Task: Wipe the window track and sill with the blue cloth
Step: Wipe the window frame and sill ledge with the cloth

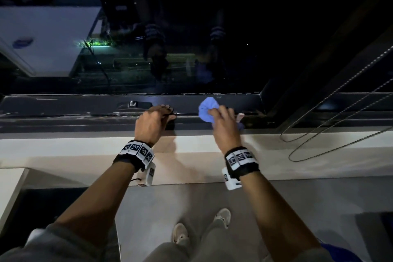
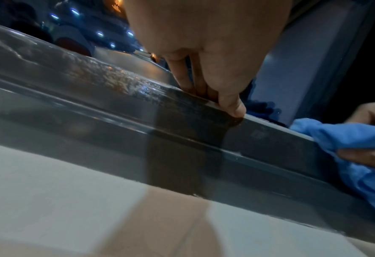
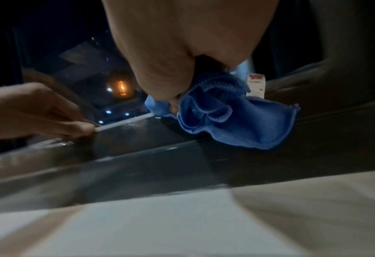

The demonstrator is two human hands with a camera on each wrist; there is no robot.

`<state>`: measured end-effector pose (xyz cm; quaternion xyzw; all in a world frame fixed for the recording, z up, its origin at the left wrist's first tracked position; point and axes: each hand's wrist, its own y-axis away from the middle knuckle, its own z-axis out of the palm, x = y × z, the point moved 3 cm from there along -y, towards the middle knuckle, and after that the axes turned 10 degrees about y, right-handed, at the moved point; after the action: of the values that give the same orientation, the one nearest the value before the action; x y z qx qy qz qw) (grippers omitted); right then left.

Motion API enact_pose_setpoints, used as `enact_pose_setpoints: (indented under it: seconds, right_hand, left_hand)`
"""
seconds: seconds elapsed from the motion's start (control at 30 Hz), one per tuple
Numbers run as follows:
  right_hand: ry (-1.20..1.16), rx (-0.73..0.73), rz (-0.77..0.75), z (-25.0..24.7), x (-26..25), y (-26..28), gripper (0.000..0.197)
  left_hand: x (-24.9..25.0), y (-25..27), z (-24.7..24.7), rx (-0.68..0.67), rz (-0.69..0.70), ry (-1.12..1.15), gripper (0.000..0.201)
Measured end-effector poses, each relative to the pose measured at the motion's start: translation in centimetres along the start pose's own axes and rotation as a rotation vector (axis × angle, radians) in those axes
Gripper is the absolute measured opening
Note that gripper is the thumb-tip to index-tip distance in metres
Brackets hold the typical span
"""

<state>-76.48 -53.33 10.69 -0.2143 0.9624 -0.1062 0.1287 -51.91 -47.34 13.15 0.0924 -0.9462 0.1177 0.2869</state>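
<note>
Blue cloth [image 1: 206, 110], a soft microfibre piece with a stitched, wavy hem, sits bunched into ruffled folds just right of centre in the head view, against the dark grey window track [image 1: 85, 112]. A small white tag [image 3: 256, 85] with red print sticks up from its far side. The right hand [image 1: 225, 125] has its fingers curled round the bundle and grips it from above, so that loose folds spill out below the fingers onto the track's ridge. To its left, the left hand [image 1: 152, 122] holds nothing; its fingers [image 2: 232, 106] reach down, fairly straight, and their tips rest on the top edge of the track rail. Below the track, across the middle of the frame, runs the pale sill [image 1: 63, 151]. Beaded blind cords [image 1: 331, 138] loop onto the sill at the right.
</note>
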Motion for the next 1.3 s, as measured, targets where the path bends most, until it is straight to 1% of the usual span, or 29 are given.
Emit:
enact_pose_setpoints:
  seconds: [0.07,0.17,0.23,0.3,0.33,0.37,0.47,0.57,0.63,0.73,0.8,0.83,0.87,0.9,0.93,0.97,1.03,1.07,1.1,1.13,1.17,1.2,1.23,1.27,1.3]
  right_hand:
    - [0.062,0.050,0.027,-0.5,2.7,0.6,0.043]
    - [0.166,0.120,0.046,-2.0,6.5,1.5,0.053]
    - [0.162,0.158,0.136,-3.2,8.4,2.0,0.053]
    - [0.107,0.259,0.225,-4.0,9.4,2.6,0.050]
    - [0.085,0.310,0.231,-3.9,9.5,3.0,0.046]
    - [0.082,0.328,0.223,-3.4,9.5,3.3,0.044]
    - [0.066,0.247,0.196,-1.0,9.1,4.3,0.041]
    - [0.049,0.212,0.126,0.7,7.3,4.0,0.039]
    - [0.033,0.157,0.063,1.5,4.5,3.4,0.043]
    - [-0.033,0.151,0.026,2.2,-0.4,2.5,0.048]
    - [-0.088,0.166,-0.050,2.0,-3.3,1.8,0.043]
    - [-0.097,0.144,-0.087,1.9,-4.4,1.4,0.037]
    - [-0.065,0.137,-0.145,1.5,-4.9,1.0,0.032]
    - [-0.006,0.143,-0.192,1.4,-4.7,0.8,0.029]
    - [0.014,0.140,-0.200,1.6,-3.6,0.8,0.026]
    - [0.033,0.166,-0.162,1.7,-1.6,1.0,0.021]
    - [0.031,0.159,0.028,1.1,3.8,2.0,0.013]
    - [-0.027,0.173,0.170,0.5,7.0,2.7,0.016]
    - [-0.055,0.232,0.256,-0.6,9.2,3.3,0.022]
    - [-0.109,0.260,0.345,-1.5,10.9,3.9,0.028]
    - [-0.130,0.288,0.387,-1.7,12.1,4.2,0.033]
    - [-0.160,0.281,0.387,-1.5,12.1,4.3,0.036]
    - [-0.176,0.261,0.377,-0.5,11.7,4.3,0.039]
    - [-0.177,0.256,0.406,0.4,11.0,4.3,0.041]
    - [-0.127,0.236,0.426,1.4,10.2,4.2,0.039]
  left_hand:
    - [0.0,0.1,-0.1,0.005,0.000,-0.005,0.035]
    - [0.0,0.1,-0.1,0.021,0.008,-0.001,0.036]
    - [-0.2,0.0,0.1,0.031,0.018,0.007,0.036]
    - [-0.6,-0.1,0.4,0.030,0.033,0.001,0.038]
    - [-0.6,-0.1,0.6,0.023,0.040,-0.006,0.040]
    - [-0.7,-0.1,0.8,0.024,0.045,-0.005,0.041]
    - [-0.9,-0.1,0.9,0.040,0.038,0.031,0.039]
    - [-1.0,-0.1,1.0,0.050,0.029,0.027,0.035]
    - [-0.8,0.0,1.2,0.049,0.022,0.040,0.032]
    - [-0.7,0.0,1.2,0.054,-0.003,0.055,0.029]
    - [-0.8,0.0,1.2,0.058,0.009,0.058,0.029]
    - [-0.9,0.1,1.3,0.057,0.019,0.058,0.030]
    - [-0.9,0.0,1.2,0.055,0.025,0.061,0.032]
    - [-1.0,0.0,1.2,0.050,0.021,0.067,0.032]
    - [-1.1,-0.1,1.0,0.046,0.016,0.075,0.032]
    - [-1.0,-0.2,0.8,0.044,0.015,0.078,0.032]
    - [-0.9,-0.2,0.7,0.042,0.031,0.077,0.032]
    - [-0.9,-0.2,0.7,0.044,0.034,0.071,0.032]
    - [-0.8,-0.1,0.8,0.051,0.032,0.065,0.031]
    - [-0.7,0.1,0.9,0.064,0.032,0.060,0.030]
    - [-0.4,0.3,1.1,0.075,0.037,0.058,0.029]
    - [-0.1,0.5,1.2,0.083,0.045,0.059,0.027]
    - [0.1,0.5,1.3,0.086,0.049,0.060,0.026]
    - [0.2,0.4,1.3,0.087,0.046,0.060,0.026]
    - [0.2,0.3,1.2,0.087,0.037,0.059,0.026]
